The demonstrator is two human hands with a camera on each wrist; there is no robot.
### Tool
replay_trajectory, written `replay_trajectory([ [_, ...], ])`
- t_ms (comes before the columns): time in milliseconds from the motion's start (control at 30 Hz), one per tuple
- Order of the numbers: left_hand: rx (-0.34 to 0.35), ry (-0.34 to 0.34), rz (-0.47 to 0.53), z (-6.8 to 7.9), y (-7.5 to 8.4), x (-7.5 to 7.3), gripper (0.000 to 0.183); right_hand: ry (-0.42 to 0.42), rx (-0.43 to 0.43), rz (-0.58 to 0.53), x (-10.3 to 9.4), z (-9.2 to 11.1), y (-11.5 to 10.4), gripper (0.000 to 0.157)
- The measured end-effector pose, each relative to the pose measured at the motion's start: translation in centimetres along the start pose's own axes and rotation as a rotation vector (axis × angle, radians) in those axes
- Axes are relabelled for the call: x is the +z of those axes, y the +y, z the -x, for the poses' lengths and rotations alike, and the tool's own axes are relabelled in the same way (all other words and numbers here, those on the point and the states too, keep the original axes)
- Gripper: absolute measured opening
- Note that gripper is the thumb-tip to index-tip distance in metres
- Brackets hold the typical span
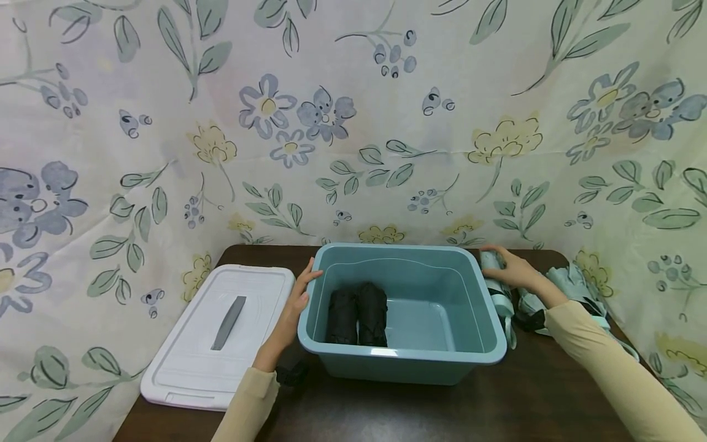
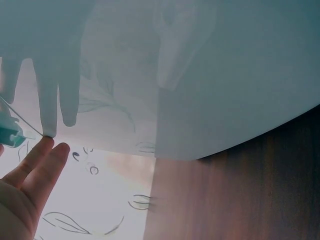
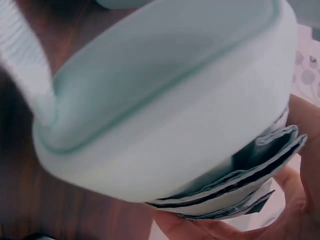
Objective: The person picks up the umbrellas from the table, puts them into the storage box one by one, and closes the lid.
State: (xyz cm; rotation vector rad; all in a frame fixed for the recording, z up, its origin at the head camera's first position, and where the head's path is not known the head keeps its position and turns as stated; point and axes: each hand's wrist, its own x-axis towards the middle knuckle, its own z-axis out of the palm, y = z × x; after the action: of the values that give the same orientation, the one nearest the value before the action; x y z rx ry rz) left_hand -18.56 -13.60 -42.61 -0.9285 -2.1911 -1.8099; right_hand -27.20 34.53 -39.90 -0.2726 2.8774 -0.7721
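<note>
A blue-green plastic bin [image 1: 475, 356] stands at the middle of the table. Inside it, on the left, two black rolled bundles [image 1: 342, 316] lie side by side. My left hand [image 1: 289, 313] touches the bin's left side with fingers extended; in the left wrist view its fingertips [image 2: 61, 150] meet the bin wall. Just beyond the right rim, my right hand [image 1: 513, 271] grips a pale green folded umbrella [image 1: 499, 301]. The right wrist view shows the umbrella's broad handle end [image 3: 165, 135] and strap [image 3: 25, 60] up close, with my fingers around the folded fabric.
A white lid [image 1: 188, 350] with a grey handle lies left of the bin. Further right are more pale green folded umbrellas [image 1: 577, 285] with a black part. Something black [image 1: 293, 372] sits beside my left wrist. A floral curtain [image 1: 386, 123] hangs behind the dark table [image 1: 397, 411].
</note>
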Motion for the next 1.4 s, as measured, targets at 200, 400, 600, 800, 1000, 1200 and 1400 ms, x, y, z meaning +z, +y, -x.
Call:
replay_trajectory([
  [200, 0.013, 0.0, -0.013, -0.1, -0.1, -0.2, 0.046, 0.061, -0.063, -0.003, -1.2, 0.5, -0.5, 0.063],
  [400, 0.007, 0.002, -0.017, 0.1, 0.0, -0.1, 0.046, 0.116, -0.07, 0.014, -1.8, 1.0, -0.9, 0.065],
  [600, 0.004, 0.006, -0.023, 0.3, 0.1, 0.0, 0.046, 0.165, -0.115, 0.023, -2.0, 1.3, -1.4, 0.063],
  [800, 0.015, 0.006, -0.016, 0.2, 0.1, 0.0, 0.046, 0.154, -0.137, 0.001, -2.6, 1.7, -2.4, 0.062],
  [1000, 0.028, 0.005, -0.018, 0.1, 0.0, 0.1, 0.045, 0.105, -0.091, -0.037, -3.5, 2.3, -4.1, 0.066],
  [1200, 0.023, 0.001, -0.006, 0.0, 0.0, 0.0, 0.046, 0.096, -0.086, -0.072, -4.3, 2.8, -5.4, 0.066],
  [1400, 0.018, 0.006, -0.01, 0.0, -0.1, 0.0, 0.046, 0.102, -0.098, -0.108, -4.6, 3.4, -6.9, 0.066],
])
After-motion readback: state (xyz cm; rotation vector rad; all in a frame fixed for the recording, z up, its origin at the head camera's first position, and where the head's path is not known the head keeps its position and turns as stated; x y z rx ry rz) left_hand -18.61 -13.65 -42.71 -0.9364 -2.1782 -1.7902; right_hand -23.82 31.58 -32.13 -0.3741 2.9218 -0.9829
